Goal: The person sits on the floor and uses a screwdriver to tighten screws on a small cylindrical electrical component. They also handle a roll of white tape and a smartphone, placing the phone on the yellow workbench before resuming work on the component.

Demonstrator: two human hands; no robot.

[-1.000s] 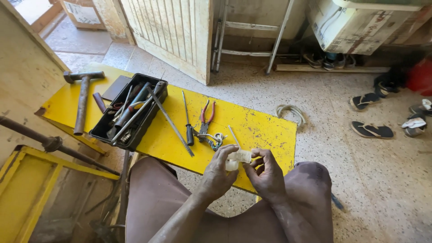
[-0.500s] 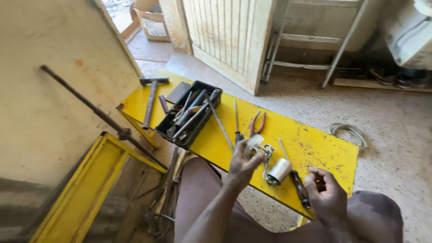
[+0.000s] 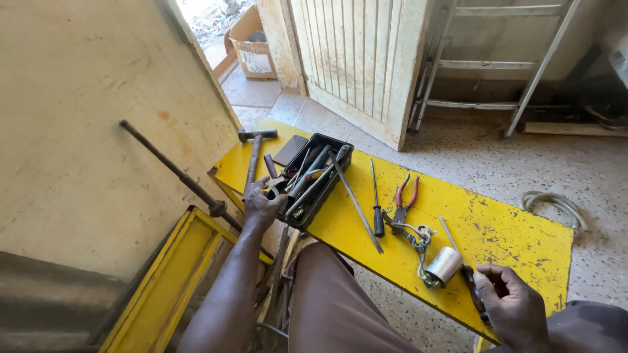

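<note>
Left hand (image 3: 261,206) at near corner of black tool tray (image 3: 313,178) on yellow table (image 3: 504,229), grip curled loosely over tools, nothing clearly clasped. Right hand (image 3: 513,306) half-open, touching dark-handled screwdriver (image 3: 472,294); silver capacitor (image 3: 443,267) just beside. Best steady tray, pick 1 tool cleanly.

- There is one view only, from a camera on the person's head, looking steeply down and forward over the knees.
- It sits close: the yellow bench (image 3: 497,229) runs from the middle left to the lower right of the frame, near the lens.
- The hands come in from the bottom edge, the left hand (image 3: 261,206) left of centre and the right hand (image 3: 513,304) at lower right.
- A wall fills the left side; a door (image 3: 360,59) and a ladder (image 3: 497,65) cross the top.
</note>
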